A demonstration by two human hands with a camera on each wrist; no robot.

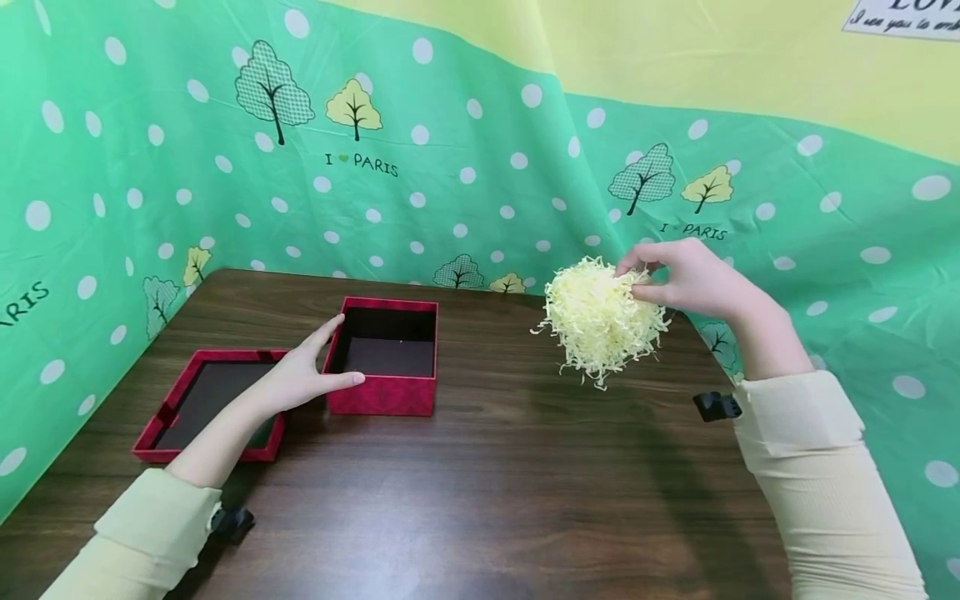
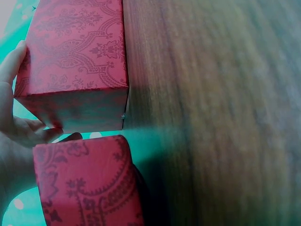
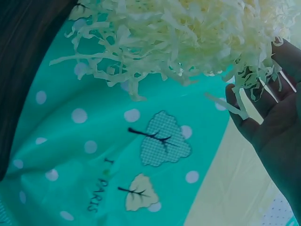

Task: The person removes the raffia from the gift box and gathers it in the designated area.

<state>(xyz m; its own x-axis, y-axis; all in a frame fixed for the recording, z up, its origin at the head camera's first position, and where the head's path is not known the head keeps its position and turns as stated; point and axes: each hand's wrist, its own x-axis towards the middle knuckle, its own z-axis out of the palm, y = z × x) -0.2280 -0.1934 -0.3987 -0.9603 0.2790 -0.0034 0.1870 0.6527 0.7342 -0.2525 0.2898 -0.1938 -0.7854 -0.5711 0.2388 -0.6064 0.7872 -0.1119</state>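
Observation:
My right hand (image 1: 690, 275) pinches a fluffy clump of pale yellow shredded paper (image 1: 600, 321) at its upper right side, above the table's far right part. Loose strands of the shredded paper (image 3: 164, 42) dangle in the right wrist view, partly hiding the fingertips. My left hand (image 1: 300, 371) rests against the left side of a red patterned box (image 1: 381, 395). Its thumb lies at the front rim and its extended fingers reach toward the back left corner. The box is open at the top, with a dark, bare inside.
A red lid (image 1: 217, 408) lies to the left of the box with its dark inside up, partly behind my left forearm. The dark wooden table (image 1: 480, 500) ends at a green dotted cloth (image 1: 465, 150) at the back and sides.

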